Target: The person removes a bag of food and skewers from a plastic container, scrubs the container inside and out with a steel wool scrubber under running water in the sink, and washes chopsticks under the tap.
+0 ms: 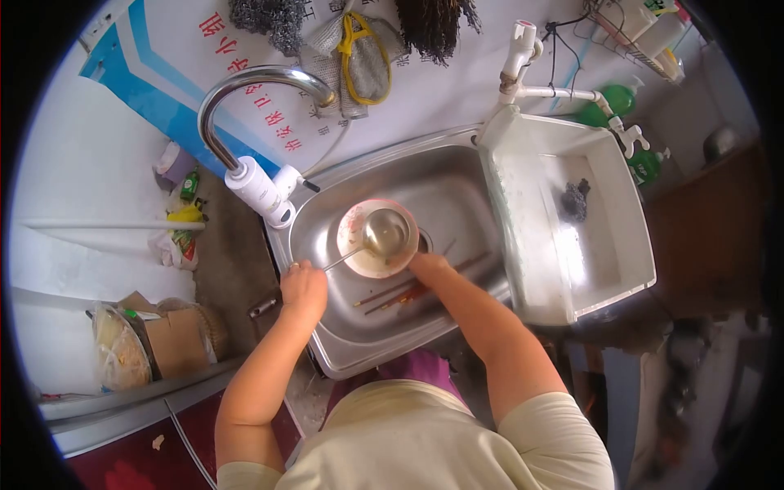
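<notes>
My left hand (304,289) is closed around the handle of a metal ladle (387,232) at the sink's left edge. The ladle's round head lies inside a white bowl (353,226) with a reddish rim and some residue. At the bowl's lower right rim is my right hand (429,268), its fingers gripping the edge and partly hidden. Both are over the steel sink (457,184). Several chopsticks (396,296) lie on the sink bottom below the bowl, close to my right hand.
A chrome-necked faucet (257,189) rises at the sink's left. On the right stands a white plastic basin (535,220) holding a dark scouring pad (575,201). A white tap (523,53) is behind it. Mesh cloths (322,61) and a brown brush (434,28) hang on the wall.
</notes>
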{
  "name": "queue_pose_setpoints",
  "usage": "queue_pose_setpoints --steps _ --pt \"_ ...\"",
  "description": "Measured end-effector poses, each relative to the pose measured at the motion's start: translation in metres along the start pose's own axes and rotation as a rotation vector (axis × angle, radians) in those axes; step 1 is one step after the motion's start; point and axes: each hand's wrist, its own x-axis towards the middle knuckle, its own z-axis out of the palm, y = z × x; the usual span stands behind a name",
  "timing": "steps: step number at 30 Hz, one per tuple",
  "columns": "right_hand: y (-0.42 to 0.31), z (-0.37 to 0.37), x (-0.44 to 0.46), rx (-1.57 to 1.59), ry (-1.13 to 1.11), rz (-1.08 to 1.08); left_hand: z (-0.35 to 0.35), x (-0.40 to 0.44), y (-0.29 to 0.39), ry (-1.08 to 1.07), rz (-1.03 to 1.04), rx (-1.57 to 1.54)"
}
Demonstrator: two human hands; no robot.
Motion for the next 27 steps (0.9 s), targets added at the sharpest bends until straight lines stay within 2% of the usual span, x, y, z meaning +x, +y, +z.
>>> queue_pose_setpoints --steps 1,5,8,11,14,17,20,23,27 --pt "0.002 0.005 0.003 -0.016 -0.017 -0.041 0.003 0.0 0.0 0.057 0.034 0.061" --pt "0.003 0.003 0.003 -0.131 -0.132 -0.2 0.004 0.001 0.005 0.056 0.033 0.107" --pt "-0.016 -0.034 -0.025 -0.023 -0.258 -0.257 0.006 0.0 0.006 0.094 0.072 0.09" --pt "-0.004 0.014 0.003 -0.133 -0.409 -0.349 0.012 0.003 0.008 0.081 0.106 0.085" --pt "-0.005 0.025 -0.004 -0.066 -0.375 -0.193 0.013 0.001 0.009 0.073 0.138 0.055" --pt "-0.005 0.014 -0.011 -0.026 -0.451 -0.202 0.01 -0.001 0.007 0.095 0.173 -0.009" --pt "-0.012 -0.029 -0.034 0.108 -0.506 -0.152 0.006 0.0 0.003 0.181 0.219 -0.145" --pt "-0.001 -0.047 -0.048 0.369 -0.223 -0.382 -0.008 0.004 -0.004 0.354 0.246 -0.421" --pt "-0.011 -0.096 -0.103 0.862 0.167 -0.347 -0.039 0.003 -0.011 0.581 0.224 -0.833"
